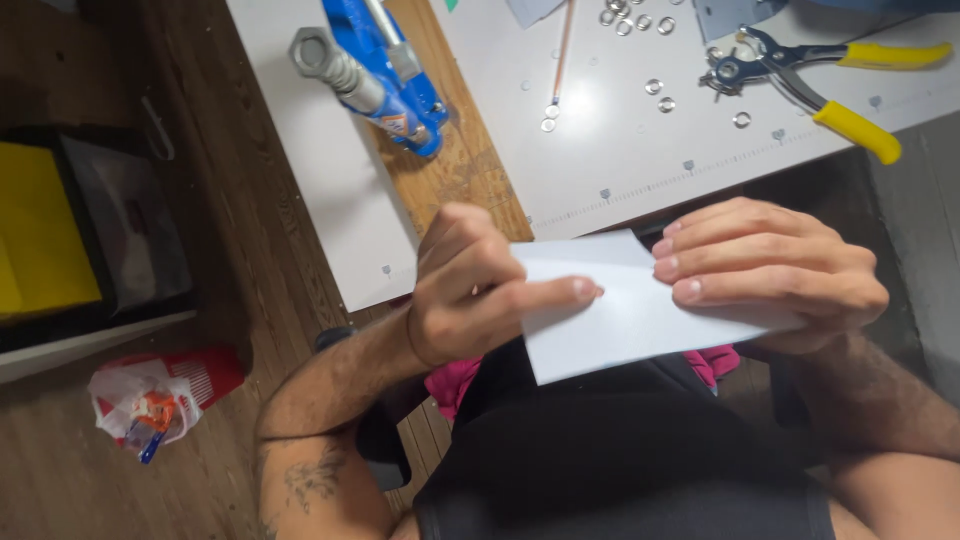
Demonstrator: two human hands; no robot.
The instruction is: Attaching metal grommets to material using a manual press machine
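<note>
Workbench clutter above, floor items at left

Yellow-handled punch pliers (800, 75) lie near scattered metal eyelets (655, 90) on a white board (620, 160); a blue clamp (385, 70) sits left; a plastic bag (145, 405) lies on the wooden floor (60, 480).

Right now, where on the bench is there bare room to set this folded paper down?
The white board is bare in its near middle, between the pencil and the yellow-handled punch pliers. The white strip left of the blue tool is also free. Near the eyelets it is crowded. Both hands, left hand and right hand, hold the paper.
</note>
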